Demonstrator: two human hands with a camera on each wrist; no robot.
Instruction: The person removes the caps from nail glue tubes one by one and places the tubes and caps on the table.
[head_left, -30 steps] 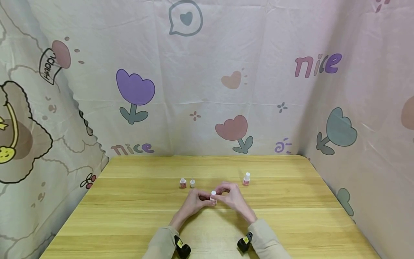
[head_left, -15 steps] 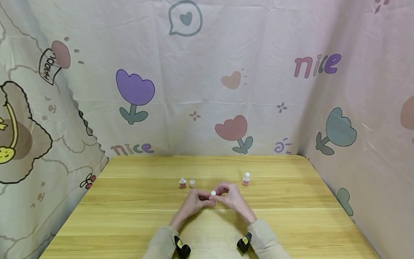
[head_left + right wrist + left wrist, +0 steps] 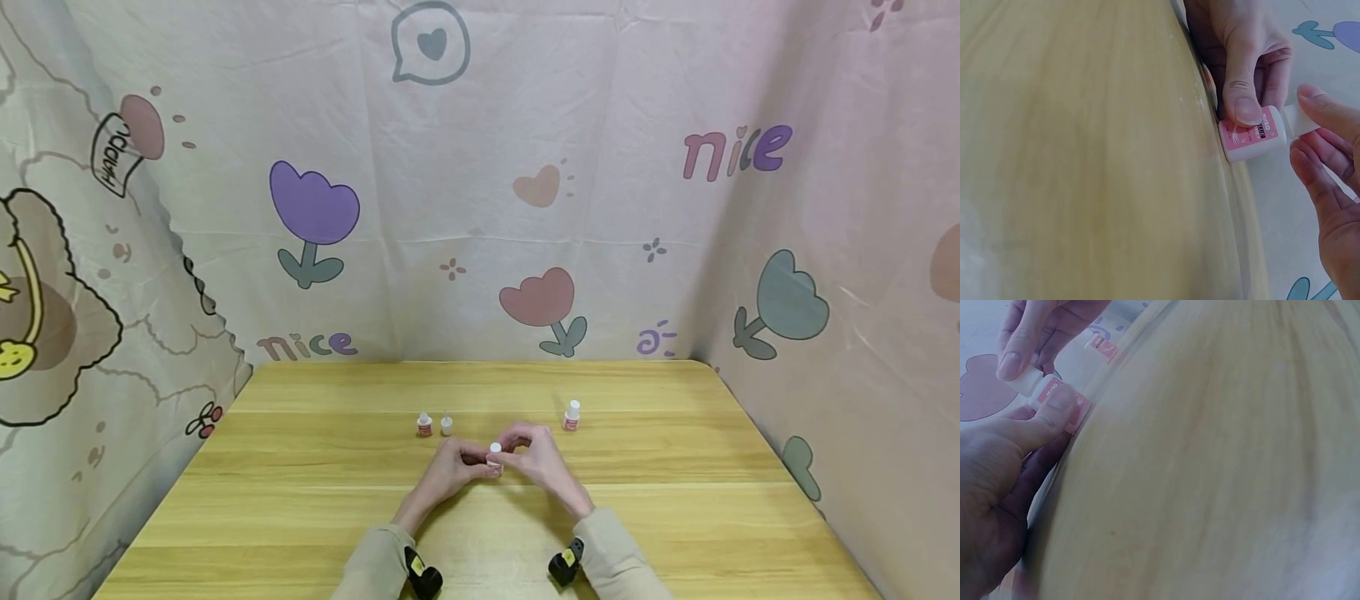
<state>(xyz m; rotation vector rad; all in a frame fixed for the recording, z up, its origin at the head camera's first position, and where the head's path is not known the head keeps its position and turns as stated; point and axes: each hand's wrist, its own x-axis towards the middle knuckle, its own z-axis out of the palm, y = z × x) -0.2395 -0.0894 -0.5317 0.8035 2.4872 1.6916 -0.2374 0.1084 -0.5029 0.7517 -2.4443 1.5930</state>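
Between my two hands, at the middle of the wooden table, stands a small white glue bottle [image 3: 1252, 140] with a pink label. My left hand [image 3: 450, 471] grips its body, thumb across the label, as the right wrist view shows. My right hand [image 3: 547, 462] pinches the white cap [image 3: 1298, 120] between thumb and fingers. The cap sits on the bottle's neck. Behind my left hand is a similar uncapped bottle [image 3: 424, 426], and beside it a loose white cap [image 3: 447, 427] stands with its thin brush stem pointing up.
Farther back to the right, a third capped bottle [image 3: 572, 416] stands upright on the wooden table [image 3: 337, 475]. Patterned cloth [image 3: 450, 208] hangs behind the table and along both sides. A black wrist camera [image 3: 423, 575] is strapped at each sleeve.
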